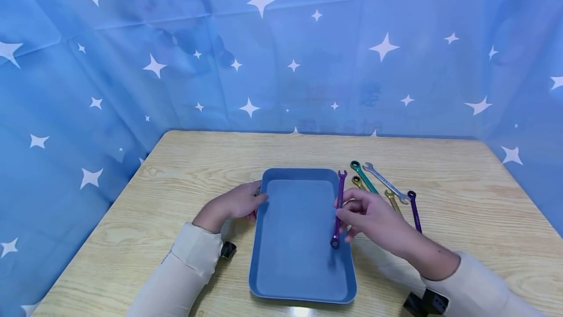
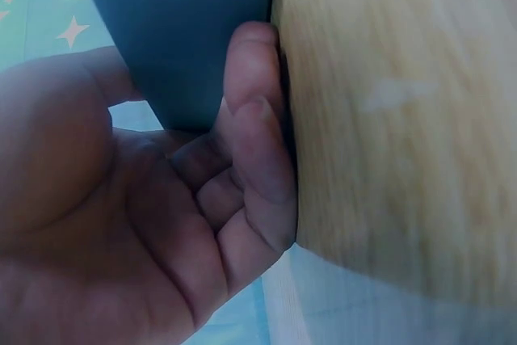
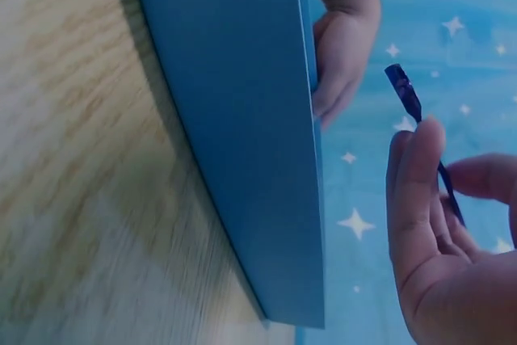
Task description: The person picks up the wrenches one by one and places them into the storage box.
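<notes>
A blue rectangular tray point(image 1: 299, 268) lies lengthwise on the table, its inside bare. At its left wall, my left hand point(image 1: 237, 202) grips it, thumb over the rim. The left wrist view shows the other fingers curled against the tray's outer side point(image 2: 190, 30), low by the tabletop. My right hand point(image 1: 374, 217) pinches a purple combination wrench point(image 1: 340, 190) between thumb and fingers. That wrench is held above the tray's right rim, open end away from me and ring end toward me. In the right wrist view the wrench's tip point(image 3: 404, 90) shows above the fingertips, higher than the tray wall.
Right of the tray lie several more wrenches: a green one point(image 1: 365, 178), a silver one point(image 1: 387, 182), gold ones point(image 1: 392, 202) partly behind my right hand, and a dark purple one point(image 1: 415, 212). A blue star-patterned cloth point(image 1: 281, 38) hangs behind the wooden table point(image 1: 211, 156).
</notes>
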A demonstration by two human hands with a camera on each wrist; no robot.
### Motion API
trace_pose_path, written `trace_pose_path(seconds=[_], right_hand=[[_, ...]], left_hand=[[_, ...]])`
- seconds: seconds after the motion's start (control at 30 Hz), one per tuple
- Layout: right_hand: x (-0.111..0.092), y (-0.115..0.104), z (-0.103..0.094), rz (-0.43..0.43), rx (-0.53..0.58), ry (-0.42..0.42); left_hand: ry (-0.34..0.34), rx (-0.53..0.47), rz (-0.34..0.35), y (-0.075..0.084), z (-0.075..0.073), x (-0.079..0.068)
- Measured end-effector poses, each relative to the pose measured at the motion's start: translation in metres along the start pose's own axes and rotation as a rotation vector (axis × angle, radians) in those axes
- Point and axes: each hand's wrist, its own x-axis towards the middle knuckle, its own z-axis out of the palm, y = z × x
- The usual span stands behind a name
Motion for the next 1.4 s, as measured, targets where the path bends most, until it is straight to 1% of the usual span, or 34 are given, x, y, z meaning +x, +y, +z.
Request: trace_pose_path(seconds=[0.1,0.2,0.43,0.63,0.77,0.97,1.17,1.4], right_hand=[[0.003,-0.001,0.003,-0.012,0.013,-0.044],[0.006,-0.002,0.006,-0.020,0.027,-0.070],[0.015,-0.002,0.016,-0.013,0.015,-0.083],[0.024,0.000,0.028,0.005,0.047,-0.107],[0.030,0.002,0.035,-0.001,0.060,-0.110],[0.037,0.006,0.045,0.026,0.051,-0.112],[0.041,0.008,0.053,0.015,0.020,-0.148],[0.043,0.011,0.055,0.028,0.000,-0.166]], left_hand=[[-0.001,-0.005,-0.006,0.001,0.000,0.001],[-0.002,-0.013,-0.006,0.002,0.000,0.001],[-0.004,-0.016,0.002,0.002,0.000,0.001],[0.003,-0.014,-0.002,0.000,-0.001,0.002],[-0.001,-0.020,-0.008,-0.001,-0.001,0.002],[-0.002,-0.026,-0.010,-0.001,-0.001,0.002],[-0.002,-0.027,0.000,-0.002,-0.001,0.002],[-0.002,-0.040,-0.005,-0.002,-0.001,0.002]])
